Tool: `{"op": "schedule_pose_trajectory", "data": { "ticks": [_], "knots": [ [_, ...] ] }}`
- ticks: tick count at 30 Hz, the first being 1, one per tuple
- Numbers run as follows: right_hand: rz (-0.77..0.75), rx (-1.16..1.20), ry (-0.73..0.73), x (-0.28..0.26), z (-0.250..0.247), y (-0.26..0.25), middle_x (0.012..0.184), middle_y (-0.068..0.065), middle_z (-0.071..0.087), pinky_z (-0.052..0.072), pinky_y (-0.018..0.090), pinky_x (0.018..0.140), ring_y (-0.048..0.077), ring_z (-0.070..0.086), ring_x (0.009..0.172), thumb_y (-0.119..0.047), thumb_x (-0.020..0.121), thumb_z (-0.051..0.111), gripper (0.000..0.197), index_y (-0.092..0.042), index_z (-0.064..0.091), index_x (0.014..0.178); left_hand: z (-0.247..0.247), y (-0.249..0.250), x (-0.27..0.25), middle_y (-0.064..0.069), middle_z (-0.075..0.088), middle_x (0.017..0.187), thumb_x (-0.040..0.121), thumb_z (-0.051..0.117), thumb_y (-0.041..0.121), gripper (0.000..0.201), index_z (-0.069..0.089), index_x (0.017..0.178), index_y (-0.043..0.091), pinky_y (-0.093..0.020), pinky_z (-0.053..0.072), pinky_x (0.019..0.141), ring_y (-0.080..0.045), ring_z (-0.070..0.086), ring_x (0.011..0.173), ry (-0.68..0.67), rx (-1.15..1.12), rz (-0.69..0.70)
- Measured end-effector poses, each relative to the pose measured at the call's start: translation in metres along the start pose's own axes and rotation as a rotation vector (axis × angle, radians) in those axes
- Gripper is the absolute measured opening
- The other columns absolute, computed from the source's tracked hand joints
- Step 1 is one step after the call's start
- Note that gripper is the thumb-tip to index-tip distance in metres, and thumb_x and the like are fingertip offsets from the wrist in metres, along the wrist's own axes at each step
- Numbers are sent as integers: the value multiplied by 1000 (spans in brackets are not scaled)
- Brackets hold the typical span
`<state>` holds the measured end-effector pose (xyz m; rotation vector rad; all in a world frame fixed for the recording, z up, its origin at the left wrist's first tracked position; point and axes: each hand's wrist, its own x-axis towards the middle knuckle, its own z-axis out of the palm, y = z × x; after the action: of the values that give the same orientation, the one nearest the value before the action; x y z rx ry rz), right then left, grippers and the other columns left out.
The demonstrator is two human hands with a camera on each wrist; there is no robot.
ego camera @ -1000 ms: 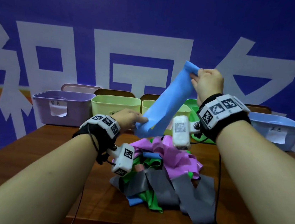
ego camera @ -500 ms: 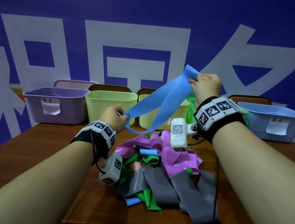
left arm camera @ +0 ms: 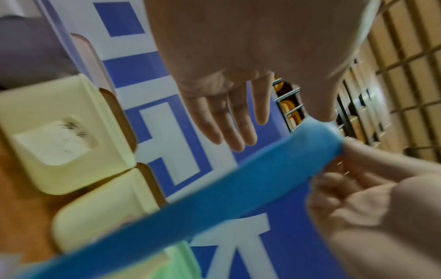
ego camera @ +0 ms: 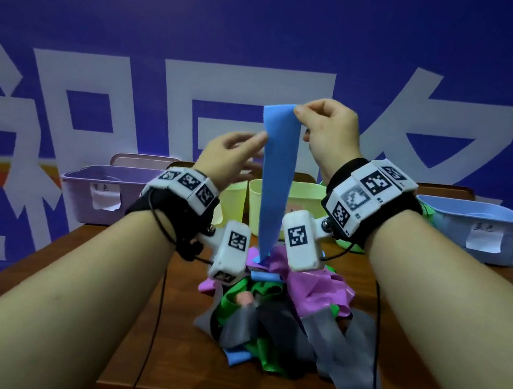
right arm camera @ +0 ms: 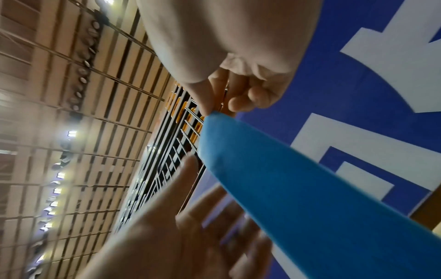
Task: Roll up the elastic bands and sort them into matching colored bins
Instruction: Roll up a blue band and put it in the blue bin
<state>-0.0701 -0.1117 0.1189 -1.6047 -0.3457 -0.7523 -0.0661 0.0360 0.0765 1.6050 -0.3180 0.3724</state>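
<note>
A blue elastic band (ego camera: 276, 177) hangs straight down from my right hand (ego camera: 309, 121), which pinches its top corner between thumb and forefinger (right arm camera: 210, 105). The band's lower end reaches the heap of bands (ego camera: 282, 314) on the table. My left hand (ego camera: 248, 148) is raised beside the band with straight fingers (left arm camera: 229, 120), its fingertips at the band's left edge near the top and holding nothing. In the left wrist view the band (left arm camera: 214, 194) crosses diagonally under the open fingers. The blue bin (ego camera: 477, 228) stands at the far right.
Behind the heap stand a purple bin (ego camera: 88, 186), two pale yellow bins (ego camera: 299, 199) and a green bin mostly hidden by my right wrist. The heap holds purple, green, grey and blue bands. A blue wall with white characters backs the wooden table (ego camera: 110, 267).
My left hand let go of the band's lower end and rose to its upper part. The band now hangs straight down from my right hand instead of stretching between both hands.
</note>
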Motion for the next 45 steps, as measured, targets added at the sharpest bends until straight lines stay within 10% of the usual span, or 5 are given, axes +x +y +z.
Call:
{"op": "schedule_pose_trajectory", "data": {
  "ticks": [13, 20, 32, 38, 45],
  "knots": [
    [-95, 144, -73, -22, -16, -93, 70, 2, 60, 40, 20, 47, 10, 47, 48, -14, 88, 65, 15, -14, 59, 74, -9, 127, -38, 0, 68, 70, 92, 61, 10, 9, 65, 85, 13, -19, 46, 53, -11, 62, 59, -23, -188, 169],
    [66, 109, -289, -30, -20, -69, 67, 3, 50, 32, 22, 51, 10, 42, 50, -9, 89, 60, 19, -16, 53, 73, -4, 108, -43, -1, 67, 72, 94, 57, 9, 8, 63, 89, 12, -17, 49, 54, -9, 63, 58, -88, -114, 69],
    [109, 40, -127, -20, -15, -40, 68, 6, 57, 41, 23, 49, 13, 49, 50, -16, 87, 63, 15, -12, 62, 72, 11, 84, -25, -2, 57, 79, 88, 67, 11, 11, 57, 88, 15, -21, 47, 61, -16, 57, 73, 75, 100, 157],
    [140, 226, -231, -30, -12, -46, 72, 7, 64, 51, 24, 57, 15, 56, 54, -23, 94, 57, 24, -8, 65, 78, 9, 75, -28, -4, 72, 106, 85, 65, 51, 34, 71, 99, 20, -30, 49, 84, -19, 66, 105, -111, 160, 119],
    [72, 192, -234, -32, -13, -57, 74, 6, 64, 51, 24, 58, 15, 58, 57, -17, 97, 52, 21, -9, 63, 80, 6, 83, -33, -2, 67, 87, 101, 48, 20, 21, 67, 92, 17, -25, 54, 68, -15, 64, 79, -81, -39, 135]
  ]
}}
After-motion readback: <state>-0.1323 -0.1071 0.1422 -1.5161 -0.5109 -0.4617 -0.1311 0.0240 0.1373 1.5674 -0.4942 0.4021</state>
